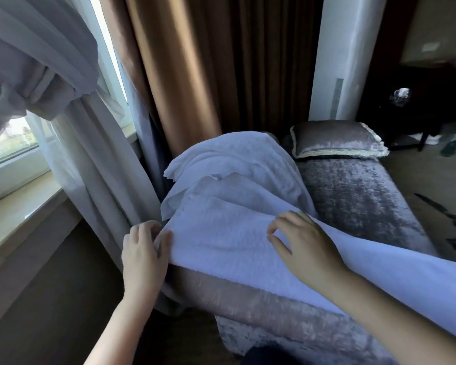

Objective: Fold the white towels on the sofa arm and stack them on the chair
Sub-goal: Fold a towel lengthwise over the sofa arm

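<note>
Several towels (229,227) drape the sofa arm (248,293), with a curtain (103,167) alongside. Left hand (142,248) fingers pinch one's edge. Right hand (303,246) fingers curl atop it, grip unclear.

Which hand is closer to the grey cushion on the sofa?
Right. The right hand rests on the white towel, this side of the cushion; the left hand grips the towel's edge farther left, by the curtain.

The nearest white towel (221,241) lies spread over the sofa arm (248,299). Its left edge is pinched in the left grip (145,248), and its middle is under the bent fingertips of the right grip (300,246). It trails off rightward past that grip. Just beyond both grips, more white towels (234,159) sit heaped and rumpled.
</note>
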Demonstrator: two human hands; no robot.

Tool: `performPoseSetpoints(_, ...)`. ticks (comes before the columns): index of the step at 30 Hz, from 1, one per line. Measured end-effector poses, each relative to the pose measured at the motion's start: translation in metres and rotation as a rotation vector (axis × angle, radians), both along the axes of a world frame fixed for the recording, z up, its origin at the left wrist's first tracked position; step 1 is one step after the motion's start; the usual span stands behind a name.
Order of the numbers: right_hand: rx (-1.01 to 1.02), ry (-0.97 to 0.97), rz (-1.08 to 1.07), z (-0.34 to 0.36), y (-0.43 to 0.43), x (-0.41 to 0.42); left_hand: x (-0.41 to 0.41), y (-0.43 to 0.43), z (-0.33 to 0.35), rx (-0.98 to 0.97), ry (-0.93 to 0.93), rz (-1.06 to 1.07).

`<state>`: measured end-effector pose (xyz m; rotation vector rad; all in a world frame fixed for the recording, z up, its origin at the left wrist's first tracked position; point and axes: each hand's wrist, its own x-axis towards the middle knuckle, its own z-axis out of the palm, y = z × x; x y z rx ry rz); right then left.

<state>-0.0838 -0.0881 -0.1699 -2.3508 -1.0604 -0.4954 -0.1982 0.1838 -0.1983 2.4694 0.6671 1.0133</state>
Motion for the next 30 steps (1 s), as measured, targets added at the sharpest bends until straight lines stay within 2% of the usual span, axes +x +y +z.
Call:
performPoseSetpoints(3, 0.001, -0.052, -0.051, -0.023, -0.042, -0.029, -0.01, -0.022, -0.013, 0.402, -0.06, -0.173)
performPoseSetpoints(5, -0.001, -0.08, -0.086, -0.034, -0.062, -0.045, -0.015, -0.034, -0.022, 0.513, -0.043, -0.277)
performPoseSetpoints(8, -0.008, -0.156, -0.144, -0.051, -0.08, -0.06, -0.023, -0.036, -0.034, 0.494, -0.042, -0.294)
performPoseSetpoints(12, -0.027, -0.235, -0.211, -0.067, -0.081, -0.059, -0.022, -0.03, -0.033, 0.396, -0.009, -0.186)
performPoseSetpoints(16, -0.04, -0.294, -0.249, -0.068, -0.079, -0.058, -0.016, -0.027, -0.025, 0.464, 0.034, -0.139)
performPoseSetpoints(22, 0.011, -0.317, -0.196, -0.068, -0.09, -0.074, -0.038, -0.029, -0.019, 0.593, -0.042, -0.123)
performPoseSetpoints(27, -0.016, -0.335, -0.176, -0.078, -0.092, -0.078, -0.042, -0.024, -0.036, 0.564, 0.119, -0.174)
performPoseSetpoints(30, -0.019, -0.335, -0.138, -0.079, -0.095, -0.074, -0.042, -0.023, -0.028, 0.516, 0.153, -0.22)
